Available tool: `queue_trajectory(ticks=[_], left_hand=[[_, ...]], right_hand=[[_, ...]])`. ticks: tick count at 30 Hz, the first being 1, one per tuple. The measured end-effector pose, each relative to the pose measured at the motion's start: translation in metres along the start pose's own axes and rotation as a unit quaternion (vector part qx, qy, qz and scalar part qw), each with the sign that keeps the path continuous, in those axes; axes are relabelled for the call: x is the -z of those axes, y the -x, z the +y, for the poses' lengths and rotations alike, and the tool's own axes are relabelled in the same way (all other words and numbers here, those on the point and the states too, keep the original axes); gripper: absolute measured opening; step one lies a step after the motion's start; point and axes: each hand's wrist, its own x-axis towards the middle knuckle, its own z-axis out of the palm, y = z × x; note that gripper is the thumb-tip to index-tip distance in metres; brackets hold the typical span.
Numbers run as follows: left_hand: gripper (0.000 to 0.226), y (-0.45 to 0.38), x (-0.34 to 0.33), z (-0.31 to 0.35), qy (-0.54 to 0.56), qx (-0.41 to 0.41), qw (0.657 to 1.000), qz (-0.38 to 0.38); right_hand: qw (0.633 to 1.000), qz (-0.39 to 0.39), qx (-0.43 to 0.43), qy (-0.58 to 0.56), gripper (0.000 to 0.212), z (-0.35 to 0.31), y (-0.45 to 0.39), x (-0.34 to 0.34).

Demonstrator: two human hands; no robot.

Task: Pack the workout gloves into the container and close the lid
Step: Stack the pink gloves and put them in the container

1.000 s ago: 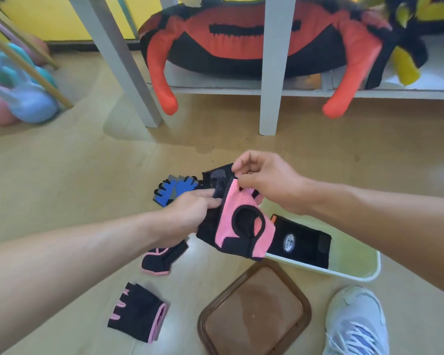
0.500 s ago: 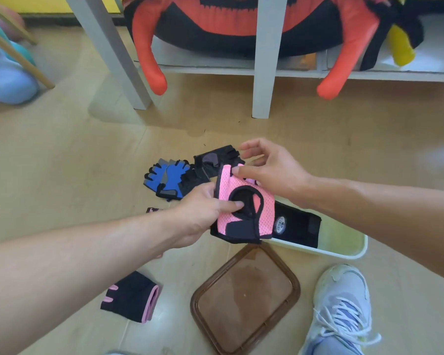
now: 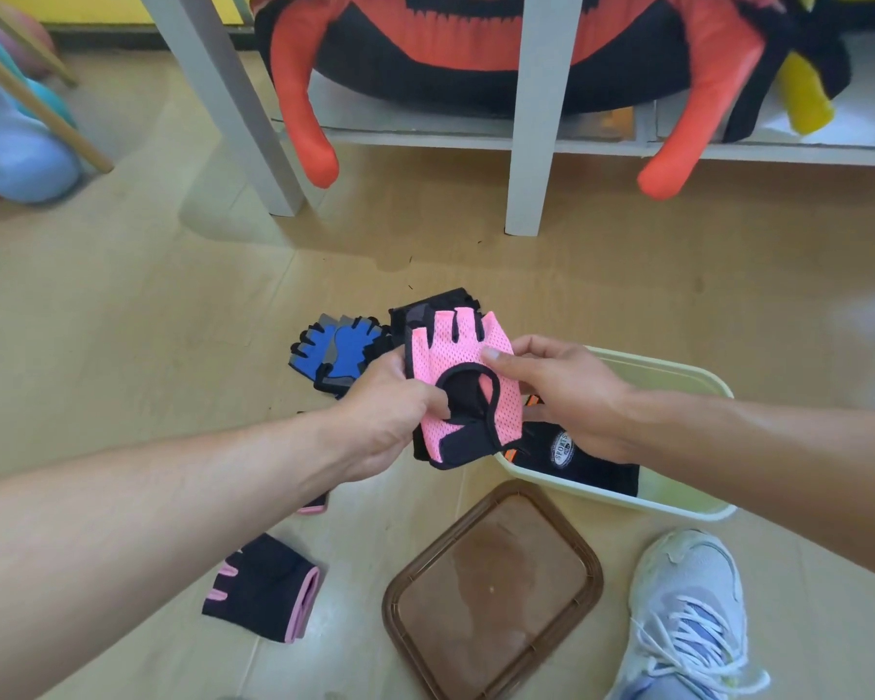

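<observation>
Both hands hold a pink mesh glove (image 3: 468, 376) with black trim flat above the floor, fingers pointing away. My left hand (image 3: 390, 421) pinches its left edge, my right hand (image 3: 561, 391) its right edge. Just right of it stands the pale green container (image 3: 678, 376), open, with a black glove (image 3: 577, 457) bearing a round logo inside. The brown lid (image 3: 491, 593) lies on the floor in front of the container. A blue and grey pair of gloves (image 3: 339, 353) lies behind my left hand. A black glove with pink trim (image 3: 264, 588) lies under my left forearm.
A white shoe (image 3: 688, 613) stands right of the lid. White shelf legs (image 3: 536, 144) rise behind the gloves, with a red and black padded bag (image 3: 476, 48) on the low shelf. Pastel kettlebells (image 3: 16, 154) sit at far left. Another pink-edged glove (image 3: 314, 505) peeks under my left wrist.
The pink glove has been turned and spread flat, fingers now pointing away. My right hand has shifted from its top edge to its right side, over the container.
</observation>
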Motion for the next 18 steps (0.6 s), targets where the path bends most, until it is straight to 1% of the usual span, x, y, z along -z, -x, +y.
queue_trajectory(ticks=[3, 6, 7, 9, 10, 11, 12, 13, 15, 18], left_hand=[[0.064, 0.001, 0.001, -0.003, 0.006, 0.002, 1.000, -0.007], [0.045, 0.002, -0.003, -0.002, 0.044, -0.005, 0.999, -0.004], [0.039, 0.002, -0.004, -0.002, 0.064, -0.004, 0.998, 0.001], [0.030, 0.001, -0.006, -0.002, 0.096, 0.004, 0.995, 0.015], [0.027, 0.001, -0.006, -0.002, 0.102, 0.008, 0.995, 0.018], [0.025, 0.000, -0.005, -0.002, 0.102, 0.011, 0.995, 0.018], [0.025, 0.000, -0.005, -0.002, 0.099, 0.013, 0.995, 0.017], [0.025, 0.000, -0.004, -0.002, 0.098, 0.013, 0.995, 0.013], [0.025, 0.000, -0.002, -0.003, 0.088, 0.011, 0.996, -0.004], [0.032, 0.000, 0.003, -0.003, 0.044, 0.004, 0.999, -0.025]], right_hand=[[1.000, 0.003, 0.008, 0.001, 0.016, 0.001, -0.001, 0.001], [1.000, 0.000, -0.009, -0.013, 0.021, 0.003, -0.002, 0.002], [1.000, -0.007, -0.017, -0.013, 0.024, 0.003, -0.003, 0.002], [0.998, -0.033, -0.041, -0.020, 0.038, 0.004, -0.005, 0.002], [0.997, -0.047, -0.058, -0.028, 0.046, 0.006, -0.005, 0.002], [0.995, -0.062, -0.073, -0.029, 0.049, 0.007, -0.005, 0.002], [0.994, -0.078, -0.080, -0.010, 0.046, 0.009, -0.004, 0.002], [0.993, -0.088, -0.073, 0.028, 0.039, 0.011, -0.004, 0.003], [0.991, -0.082, -0.029, 0.100, 0.025, 0.014, -0.003, 0.005], [0.977, -0.094, 0.044, 0.188, 0.020, 0.008, 0.000, 0.012]])
